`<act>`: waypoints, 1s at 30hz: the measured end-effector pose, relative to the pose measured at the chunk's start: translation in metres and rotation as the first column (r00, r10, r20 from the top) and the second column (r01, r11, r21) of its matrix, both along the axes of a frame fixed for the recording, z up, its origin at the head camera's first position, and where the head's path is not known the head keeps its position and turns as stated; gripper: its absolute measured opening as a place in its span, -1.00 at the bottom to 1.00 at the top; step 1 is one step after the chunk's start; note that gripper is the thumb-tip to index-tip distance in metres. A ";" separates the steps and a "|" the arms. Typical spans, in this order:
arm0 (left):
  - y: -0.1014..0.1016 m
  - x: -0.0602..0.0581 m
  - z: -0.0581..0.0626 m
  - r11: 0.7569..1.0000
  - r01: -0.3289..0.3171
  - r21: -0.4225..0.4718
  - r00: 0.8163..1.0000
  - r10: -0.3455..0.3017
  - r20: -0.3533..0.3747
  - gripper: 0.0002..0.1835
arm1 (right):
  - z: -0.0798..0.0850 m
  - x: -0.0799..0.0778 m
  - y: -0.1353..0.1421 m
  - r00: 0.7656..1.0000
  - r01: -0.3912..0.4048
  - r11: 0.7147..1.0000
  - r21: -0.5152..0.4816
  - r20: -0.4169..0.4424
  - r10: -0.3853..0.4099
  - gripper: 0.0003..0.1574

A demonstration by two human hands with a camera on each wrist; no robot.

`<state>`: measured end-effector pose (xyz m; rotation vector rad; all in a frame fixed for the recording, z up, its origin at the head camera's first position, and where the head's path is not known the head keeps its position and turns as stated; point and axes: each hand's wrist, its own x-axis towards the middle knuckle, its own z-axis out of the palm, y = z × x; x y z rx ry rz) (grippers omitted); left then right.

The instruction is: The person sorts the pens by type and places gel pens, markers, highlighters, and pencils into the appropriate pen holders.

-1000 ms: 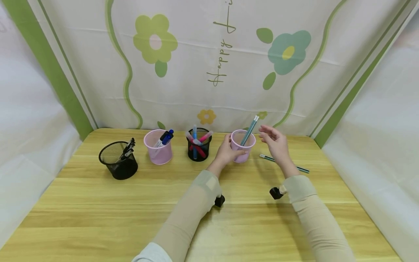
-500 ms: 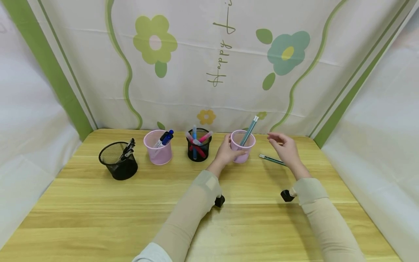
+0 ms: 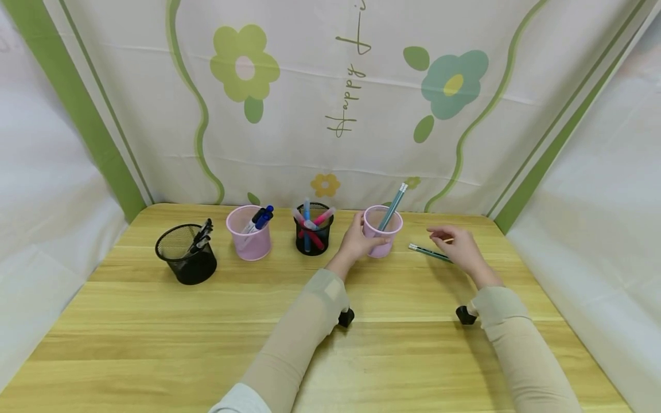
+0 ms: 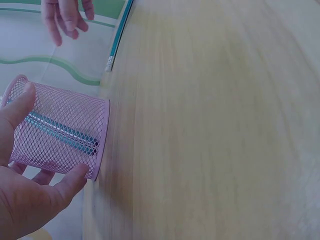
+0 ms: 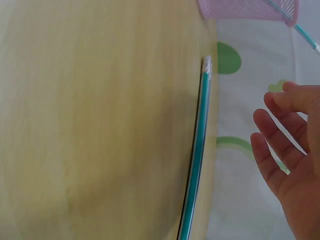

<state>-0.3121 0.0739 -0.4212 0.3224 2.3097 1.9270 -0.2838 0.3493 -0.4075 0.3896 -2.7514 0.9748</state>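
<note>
My left hand (image 3: 356, 241) grips a pink mesh pen holder (image 3: 380, 248), thumb and fingers round its side. Teal pencils (image 3: 395, 202) with white eraser ends lean inside it; their lower parts show through the mesh (image 4: 60, 105) in the left wrist view. To the right, my right hand (image 3: 461, 250) hovers above the table with loosely bent fingers and holds nothing. Beneath it lies another teal pencil (image 5: 199, 140), flat on the wood, its eraser end toward the pen holder. In the head view the hand hides this pencil's other end.
Left of the hands stand a black mesh holder (image 3: 312, 240) with pink and blue markers, a pink holder (image 3: 252, 245) with blue and black pens, and a tilted black mesh holder (image 3: 193, 267) with black pens. A patterned cloth (image 3: 310, 132) hangs behind the table (image 3: 258, 344).
My right hand has moved away from the pen holder, to the right and down toward the lying pencil. The left hand and the pen holder have stayed in place.
</note>
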 end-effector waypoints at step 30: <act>0.000 0.000 0.000 1.000 0.001 -0.010 1.000 -0.001 0.013 -0.03 | -0.020 -0.005 0.027 0.990 -0.083 0.964 0.253 0.133 0.051 -0.64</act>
